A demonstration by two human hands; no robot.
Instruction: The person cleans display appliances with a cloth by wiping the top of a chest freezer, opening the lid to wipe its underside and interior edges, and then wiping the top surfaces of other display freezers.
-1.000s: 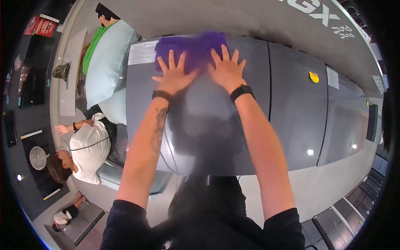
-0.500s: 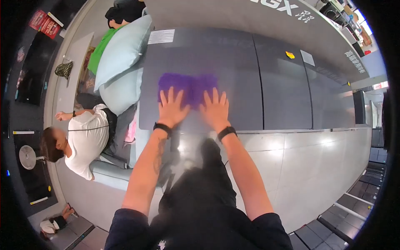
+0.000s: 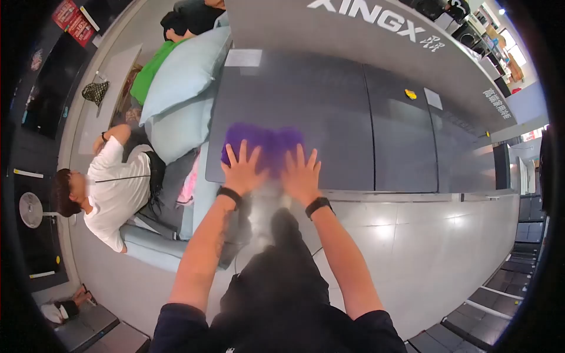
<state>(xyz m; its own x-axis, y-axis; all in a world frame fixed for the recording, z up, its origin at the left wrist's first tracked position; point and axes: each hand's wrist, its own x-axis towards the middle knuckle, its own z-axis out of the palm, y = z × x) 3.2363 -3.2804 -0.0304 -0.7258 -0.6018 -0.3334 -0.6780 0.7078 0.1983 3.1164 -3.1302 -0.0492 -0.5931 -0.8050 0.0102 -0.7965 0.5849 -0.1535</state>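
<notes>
A fuzzy purple cloth (image 3: 265,138) lies spread on the dark grey top of a freezer cabinet (image 3: 294,88), near its front edge. My left hand (image 3: 242,172) rests palm down on the cloth's left part, fingers spread. On the right part, my right hand (image 3: 301,175) also lies flat with fingers apart. Both thumbs point inward and are a little blurred. Each wrist wears a dark band.
To the left, a seated person in a white shirt (image 3: 120,188) is beside pale blue cushions (image 3: 182,76). More grey cabinets (image 3: 403,147) stand on the right, one with a yellow sticker (image 3: 410,94). A branded panel (image 3: 353,35) rises behind. Tiled floor (image 3: 382,247) runs along the front.
Both hands and the purple cloth have come nearer the cabinet's front edge. The view has shifted slightly. The seated person's arm has been raised.
</notes>
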